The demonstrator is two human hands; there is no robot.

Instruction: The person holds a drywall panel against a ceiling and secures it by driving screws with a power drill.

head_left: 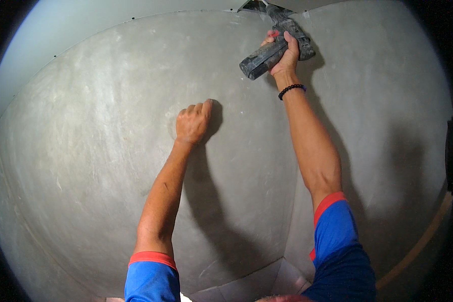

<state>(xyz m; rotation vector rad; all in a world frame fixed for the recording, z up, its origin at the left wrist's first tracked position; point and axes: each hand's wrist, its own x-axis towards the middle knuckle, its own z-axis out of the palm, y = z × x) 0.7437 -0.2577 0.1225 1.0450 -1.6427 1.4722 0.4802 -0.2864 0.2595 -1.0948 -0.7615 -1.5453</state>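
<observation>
My right hand (287, 54) is wrapped round the handle of a dusty black cordless drill (262, 60) with a red part by the fingers. The drill is raised, its front end reaching up to a dark opening (267, 6) where ceiling and wall meet. Lower and to the left, my left hand (193, 121) is closed in a fist against or very near the grey wall (110, 151). Its back faces me, so whatever the fingers may hold is hidden. A black bead bracelet (292, 90) circles my right wrist.
A pale ceiling panel (100, 20) with several small dark screw spots runs along the top. The walls meet in a corner just right of the middle. Light tiles (246, 284) show low down. A dark object (451, 156) stands at the right rim, above a brownish strip (418, 246).
</observation>
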